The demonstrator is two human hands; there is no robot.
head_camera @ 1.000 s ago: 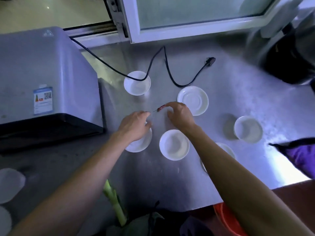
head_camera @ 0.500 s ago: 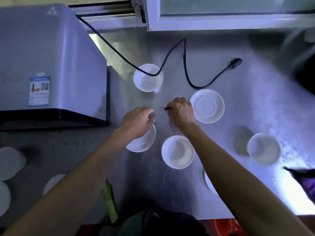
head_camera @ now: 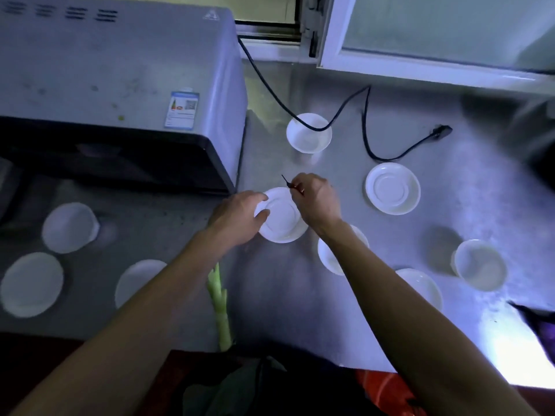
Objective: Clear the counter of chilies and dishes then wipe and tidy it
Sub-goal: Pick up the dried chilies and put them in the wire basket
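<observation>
My right hand (head_camera: 315, 199) pinches a small dark chili (head_camera: 287, 183) by its body, the thin stem sticking up to the left, just above the far rim of a white saucer (head_camera: 282, 220). My left hand (head_camera: 240, 217) grips that saucer's left rim with the thumb on top. Several more white dishes lie on the steel counter (head_camera: 450, 187): a bowl (head_camera: 309, 133) at the back, a saucer (head_camera: 392, 188) to the right, a bowl (head_camera: 329, 256) partly under my right forearm, a plate (head_camera: 423, 283) and a bowl (head_camera: 480, 264) at the right.
A grey microwave (head_camera: 120, 73) stands at the back left; its black cord (head_camera: 366, 121) runs over the back bowl and ends in a loose plug (head_camera: 440, 131). Three white dishes (head_camera: 70, 226) sit left of the saucer. A green stalk (head_camera: 220, 307) lies at the front edge.
My right hand has carried the chili left, over the saucer's far rim. My left hand has taken hold of the saucer's rim. The view has shifted left and down.
</observation>
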